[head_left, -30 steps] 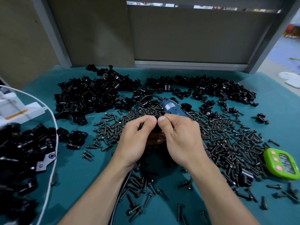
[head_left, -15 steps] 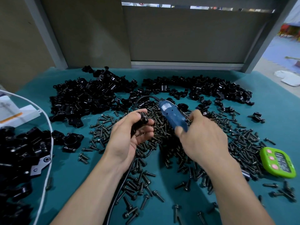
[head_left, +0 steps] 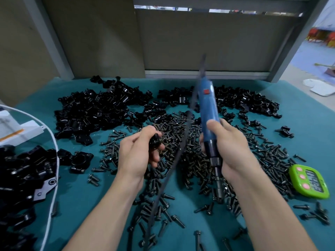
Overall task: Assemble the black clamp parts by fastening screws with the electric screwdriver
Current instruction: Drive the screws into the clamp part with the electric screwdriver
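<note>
Black clamp part [head_left: 155,140] sits in our left hand [head_left: 135,157], pinched between thumb and curled fingers, above screw pile [head_left: 268,153]. Our right hand [head_left: 231,151] wraps electric screwdriver [head_left: 208,113]. Tool's long axis near upright, bit [head_left: 219,192] down toward us, cord end up. Part lies left of bit and higher, apart. We judge bit must cross over to part. Whether screw is seated in part we cannot tell, as fingers hide it. Cord [head_left: 174,160] runs blurred between hands.

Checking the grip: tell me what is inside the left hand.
The left hand holds a small black clamp part. Its fingers cover most of it, so its shape cannot be told.
</note>
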A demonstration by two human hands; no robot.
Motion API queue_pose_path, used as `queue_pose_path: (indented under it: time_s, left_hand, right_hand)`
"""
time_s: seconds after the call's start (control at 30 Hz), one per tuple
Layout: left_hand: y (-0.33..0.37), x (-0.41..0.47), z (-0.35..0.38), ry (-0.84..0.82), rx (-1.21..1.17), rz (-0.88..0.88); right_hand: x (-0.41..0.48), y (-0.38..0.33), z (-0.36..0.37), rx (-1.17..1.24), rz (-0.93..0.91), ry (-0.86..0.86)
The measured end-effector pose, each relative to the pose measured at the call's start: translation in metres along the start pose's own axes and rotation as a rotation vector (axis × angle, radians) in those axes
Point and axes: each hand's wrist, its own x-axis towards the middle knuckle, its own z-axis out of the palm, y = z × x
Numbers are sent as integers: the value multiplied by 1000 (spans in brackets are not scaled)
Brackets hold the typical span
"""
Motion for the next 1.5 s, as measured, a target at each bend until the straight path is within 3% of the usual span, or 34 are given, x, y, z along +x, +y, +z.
queue_pose_path:
  time_s: [0.1,0.23,0.33,0.43,0.57,0.87,1.17,1.3,1.5]
  left_hand:
    - [-1,2,-2,57,89,7]
    - [-5,1,-2,46,163,15]
    - [-8,-1,-1,-10,157,27]
    - [-9,-2,0,-84,178,34]
    - [-12,-1,2,-81,273,-7]
    - [-17,0,3,-119,241,18]
    - [-17,-5,3,-167,322,94]
    - [-17,-7,4,-174,492,155]
    - [-15,-10,4,-211,474,130]
  right_hand:
    - [-6,-10,-4,497,131,-215]
    - [-11,-6,1,679,138,-323]
    - [-8,-4,2,708,78,-293]
    - [-3,0,3,783,129,-250]
    - [5,11,8,881,162,-200]
    - [12,15,1,1089,222,-125]
    - [12,10,-2,1187,133,179]
    - [10,7,-2,1225,52,213]
    - [10,7,-2,1218,26,244]
